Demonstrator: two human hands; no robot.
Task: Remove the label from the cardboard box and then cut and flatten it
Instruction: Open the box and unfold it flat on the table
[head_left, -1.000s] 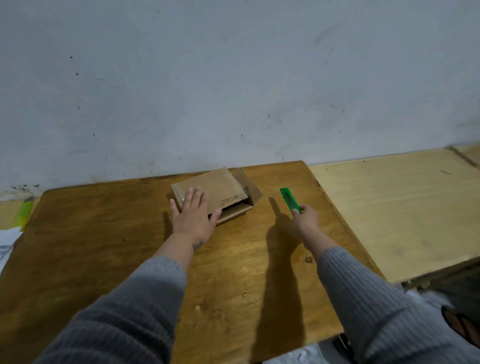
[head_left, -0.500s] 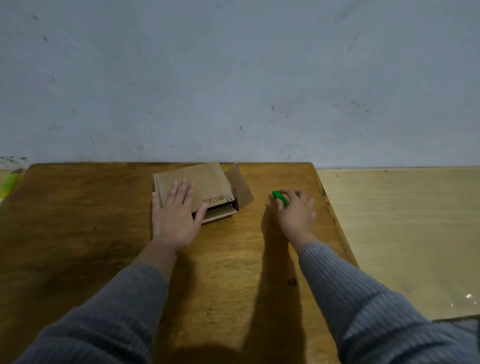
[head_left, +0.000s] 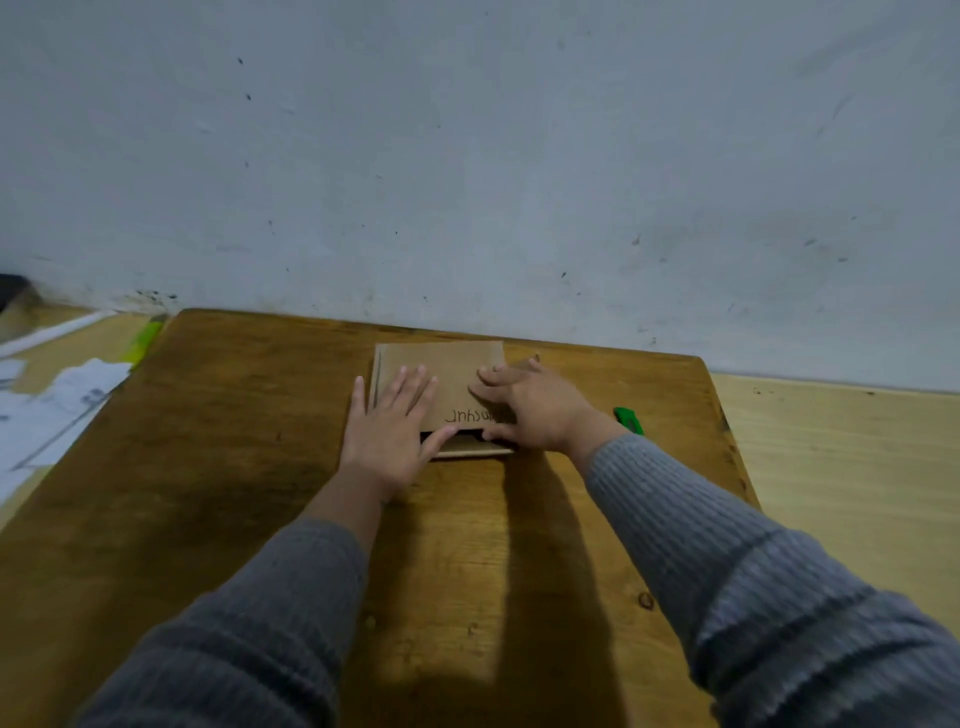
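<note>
A flat brown cardboard box (head_left: 441, 364) with dark handwriting on its top lies at the far middle of the wooden table (head_left: 234, 467). My left hand (head_left: 389, 431) presses flat on its left part, fingers straight. My right hand (head_left: 530, 405) rests on its right part, fingers spread over the top and thumb at the near open edge. A green utility knife (head_left: 628, 420) lies on the table just right of my right wrist, partly hidden by my sleeve.
A grey wall (head_left: 467, 156) rises right behind the table. A lighter wooden surface (head_left: 841, 467) adjoins on the right. White papers (head_left: 47, 410) and a yellow-green item (head_left: 143, 340) lie off the table's left edge.
My right hand has let go of the green knife, left it on the table and moved left onto the box. My left hand has stayed pressed on the box.
</note>
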